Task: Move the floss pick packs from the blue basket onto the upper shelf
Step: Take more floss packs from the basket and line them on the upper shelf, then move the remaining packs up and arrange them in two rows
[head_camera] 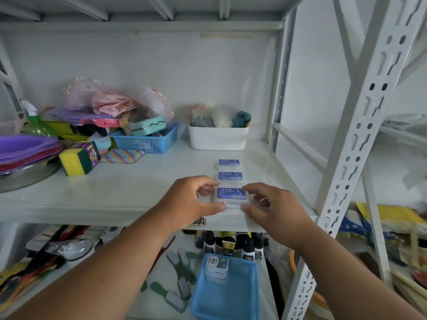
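Head view shows both hands at the front edge of the upper shelf (104,195), setting down a floss pick pack (233,197). The left hand (191,199) pinches the pack's left side with curled fingers and thumb, and the right hand (272,206) pinches its right side the same way. Two more packs (230,170) already lie on the shelf just behind it, forming a row that runs back toward a white tub (218,137). Below, the blue basket (225,294) sits on the lower shelf and holds at least one remaining pack (217,269); how many are stacked there is hard to tell. By this reckoning the job is past halfway: three packs are up, and the basket is not yet emptied.
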